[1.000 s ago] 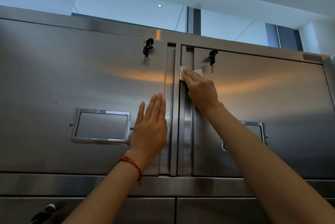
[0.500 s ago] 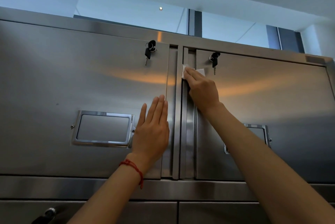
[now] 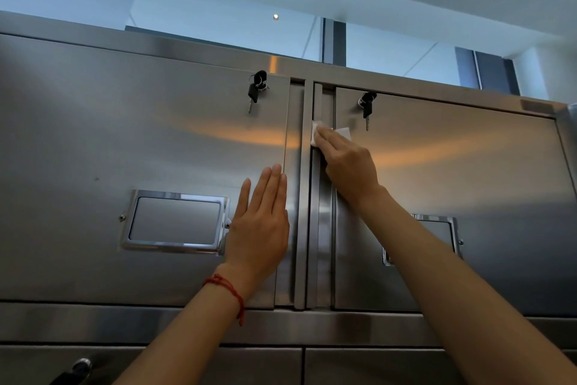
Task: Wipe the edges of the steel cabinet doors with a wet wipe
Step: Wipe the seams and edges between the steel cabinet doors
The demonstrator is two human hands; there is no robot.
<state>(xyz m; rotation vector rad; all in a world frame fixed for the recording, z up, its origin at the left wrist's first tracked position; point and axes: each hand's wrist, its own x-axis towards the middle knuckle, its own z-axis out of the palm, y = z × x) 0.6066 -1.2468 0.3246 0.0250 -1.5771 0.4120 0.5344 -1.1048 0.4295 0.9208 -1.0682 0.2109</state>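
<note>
Up high, wet wipe (image 3: 316, 132) under right-hand fingers (image 3: 327, 138), door edge (image 3: 318, 197)

Two hands are in view: a left hand (image 3: 260, 228) and a right hand (image 3: 348, 163). There is one white wipe (image 3: 315, 132). Two upper cabinet doors show, a left door (image 3: 93, 135) and a right door (image 3: 468, 166). Each carries one label frame, so two frames: one (image 3: 175, 220) in full view, one (image 3: 437, 228) partly hidden by the forearm. Two bunches of keys hang in the locks, one (image 3: 257, 88) per door, the other (image 3: 367, 105) further right. One red string bracelet (image 3: 228, 289) circles the left wrist. Two ceiling lights (image 3: 275, 16) glow above.
</note>
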